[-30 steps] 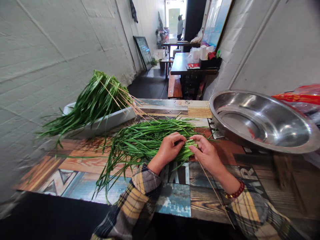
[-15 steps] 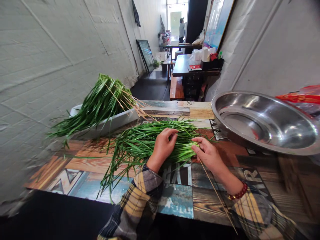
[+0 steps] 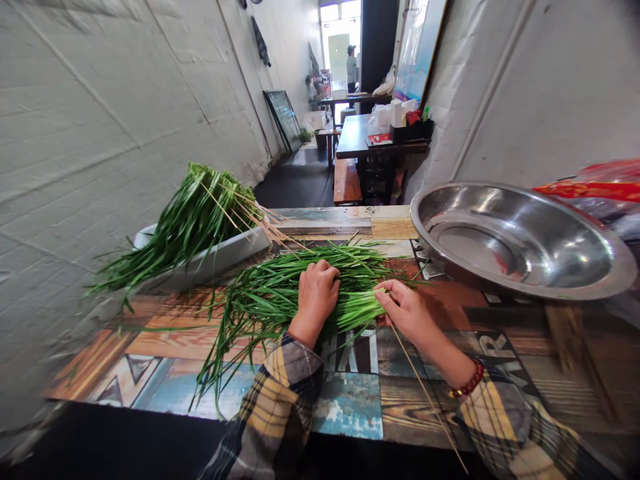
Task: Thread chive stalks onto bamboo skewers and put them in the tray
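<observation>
A loose heap of green garlic chives [image 3: 265,293] lies across the patterned table in front of me. My left hand [image 3: 319,293] rests on the heap with its fingers curled round some of the stalks. At the pale cut ends of a bunch [image 3: 361,307], my right hand [image 3: 405,310] pinches with thumb and fingers. From that hand a long thin bamboo skewer [image 3: 423,383] slants down toward the table's near edge; its upper tip is hidden by the fingers and stalks.
To the left, a white tray [image 3: 220,259] holds chives threaded on several skewers [image 3: 250,217]. A wide steel basin [image 3: 530,240] stands on the right, beside red plastic packaging [image 3: 590,180]. Farther back are another table [image 3: 357,130], a bench [image 3: 347,180] and a distant person [image 3: 352,70].
My left hand has shifted left along the chives and its fingers have curled down into them. The right hand keeps its hold on the stalk ends and skewer. The view has turned slightly.
</observation>
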Demonstrator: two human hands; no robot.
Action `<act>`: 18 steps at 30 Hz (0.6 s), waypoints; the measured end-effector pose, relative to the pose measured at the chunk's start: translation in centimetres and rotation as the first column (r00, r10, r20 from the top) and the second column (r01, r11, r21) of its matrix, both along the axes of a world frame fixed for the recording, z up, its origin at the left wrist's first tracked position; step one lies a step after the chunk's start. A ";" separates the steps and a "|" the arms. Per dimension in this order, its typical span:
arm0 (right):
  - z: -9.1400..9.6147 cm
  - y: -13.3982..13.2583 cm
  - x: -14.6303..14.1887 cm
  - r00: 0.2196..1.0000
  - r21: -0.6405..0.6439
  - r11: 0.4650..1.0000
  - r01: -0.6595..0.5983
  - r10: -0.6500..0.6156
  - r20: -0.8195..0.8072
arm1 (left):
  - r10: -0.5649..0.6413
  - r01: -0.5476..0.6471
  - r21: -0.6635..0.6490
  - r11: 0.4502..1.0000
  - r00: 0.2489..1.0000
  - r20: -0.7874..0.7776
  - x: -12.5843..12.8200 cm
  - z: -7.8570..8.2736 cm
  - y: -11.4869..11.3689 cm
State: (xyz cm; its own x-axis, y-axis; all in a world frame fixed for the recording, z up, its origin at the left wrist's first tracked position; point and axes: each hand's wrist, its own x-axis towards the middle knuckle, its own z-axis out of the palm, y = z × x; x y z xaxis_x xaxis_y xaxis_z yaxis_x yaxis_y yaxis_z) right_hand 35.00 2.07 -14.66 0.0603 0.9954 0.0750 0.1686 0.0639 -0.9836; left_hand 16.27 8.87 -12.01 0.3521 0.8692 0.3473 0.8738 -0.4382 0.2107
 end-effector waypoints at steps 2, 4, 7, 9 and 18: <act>0.0 0.0 0.0 1.000 0.013 1.000 0.001 -0.001 -0.003 | 0.002 -0.001 0.006 1.000 1.000 -0.025 0.1 0.1 0.0; -0.1 0.1 0.0 1.000 0.015 1.000 -0.002 0.002 -0.011 | 0.000 0.001 0.021 1.000 0.999 -0.033 0.2 0.2 0.0; -0.4 0.2 0.0 1.000 0.000 1.000 -0.006 0.006 -0.031 | -0.015 0.014 0.059 0.998 1.000 0.022 0.5 0.4 -0.2; -0.5 0.3 0.0 0.999 -0.010 1.000 -0.014 0.014 -0.052 | -0.057 0.050 0.059 0.997 0.991 0.122 0.7 0.5 -0.3; 0.6 -0.1 0.0 0.997 -0.016 1.000 -0.025 0.024 -0.077 | -0.251 0.333 -0.070 0.940 0.819 0.516 2.1 0.1 -0.9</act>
State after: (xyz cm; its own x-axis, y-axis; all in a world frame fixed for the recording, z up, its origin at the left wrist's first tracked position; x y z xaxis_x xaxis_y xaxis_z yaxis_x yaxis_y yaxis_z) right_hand 34.97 1.97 -14.01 0.0409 0.9977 0.0543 0.0907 0.0504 -0.9946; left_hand 18.41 7.92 -11.93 0.4148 0.8088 0.4169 0.4713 -0.5829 0.6619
